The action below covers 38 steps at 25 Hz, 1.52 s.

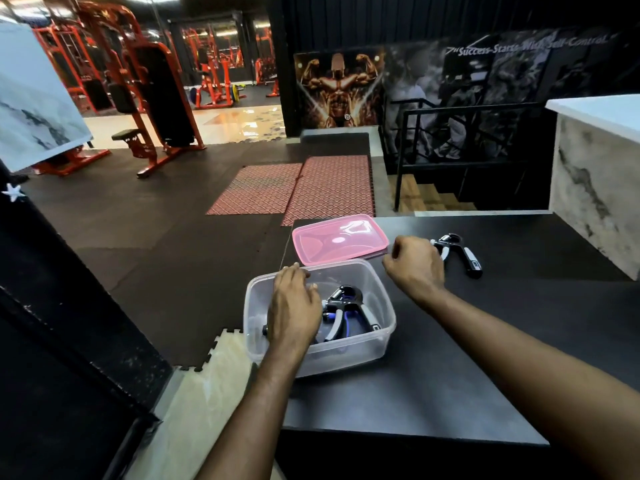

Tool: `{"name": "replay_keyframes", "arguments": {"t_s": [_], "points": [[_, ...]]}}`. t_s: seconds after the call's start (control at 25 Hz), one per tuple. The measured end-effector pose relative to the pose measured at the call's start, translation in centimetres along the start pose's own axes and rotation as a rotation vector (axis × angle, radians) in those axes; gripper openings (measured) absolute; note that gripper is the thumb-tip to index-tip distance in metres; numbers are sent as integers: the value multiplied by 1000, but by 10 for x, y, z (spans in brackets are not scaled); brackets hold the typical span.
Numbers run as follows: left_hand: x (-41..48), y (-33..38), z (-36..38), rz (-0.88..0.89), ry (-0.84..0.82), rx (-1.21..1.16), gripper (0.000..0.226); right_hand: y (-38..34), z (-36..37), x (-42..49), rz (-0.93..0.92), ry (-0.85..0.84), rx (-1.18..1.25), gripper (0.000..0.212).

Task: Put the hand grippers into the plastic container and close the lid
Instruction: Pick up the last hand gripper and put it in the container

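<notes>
A clear plastic container [379, 336] stands near the left edge of a black table [485, 375]. Inside it lie hand grippers [348, 311] with black, grey and blue handles. My left hand [294, 306] hovers over the container's left part, fingers spread, holding nothing. The pink lid [341, 239] lies flat behind the container. Another black and grey hand gripper [459, 252] rests on the table at the right. My right hand [415, 265] sits just left of it, fingers curled, and touches or nears its handle; whether it holds the handle is hidden.
A marble-patterned counter [595, 174] rises at the table's right. Beyond the table's far edge lie red patterned mats [311, 188] on a dark floor, a railing [450, 140] by stairs, and red gym machines [145, 98] at the back left.
</notes>
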State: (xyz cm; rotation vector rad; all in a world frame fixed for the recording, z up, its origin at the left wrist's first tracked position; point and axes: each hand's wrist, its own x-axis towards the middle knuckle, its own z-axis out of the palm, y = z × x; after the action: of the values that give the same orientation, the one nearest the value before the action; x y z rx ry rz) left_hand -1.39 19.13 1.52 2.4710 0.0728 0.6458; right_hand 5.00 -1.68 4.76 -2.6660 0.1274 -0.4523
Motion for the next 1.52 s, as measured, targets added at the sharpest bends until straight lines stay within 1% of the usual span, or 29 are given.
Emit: {"name": "replay_keyframes", "arguments": {"t_s": [0.12,0.2,0.36,0.44,0.6,0.72,0.88,1.0,1.12,1.28,1.44,1.52], "points": [[0,50,35,71,-31,-43,23,57,-12,25,159,-63,-9,14],[-1,83,63,112,-59,-67,24,95,-16,39,227,-104,7,17],[-10,133,125,175,-160,-86,34,158,-16,61,282,-164,84,28],[-14,146,156,159,-230,-69,38,186,-10,75,269,-195,86,34],[-17,136,202,53,-314,-17,39,222,11,105,159,-307,71,60],[-18,122,229,-39,-332,51,44,236,33,125,159,-352,89,81],[-17,115,250,9,-336,229,53,232,55,146,221,-341,44,100],[-16,115,253,13,-327,263,54,221,64,154,285,-334,-7,113],[-17,114,254,-2,-322,253,54,213,71,157,321,-317,-59,109],[-16,114,255,-4,-322,246,53,212,65,156,341,-318,-56,103],[-15,118,251,-14,-357,245,54,217,48,140,375,-352,34,93],[-14,123,243,-25,-408,231,53,219,34,129,380,-377,85,88]]}}
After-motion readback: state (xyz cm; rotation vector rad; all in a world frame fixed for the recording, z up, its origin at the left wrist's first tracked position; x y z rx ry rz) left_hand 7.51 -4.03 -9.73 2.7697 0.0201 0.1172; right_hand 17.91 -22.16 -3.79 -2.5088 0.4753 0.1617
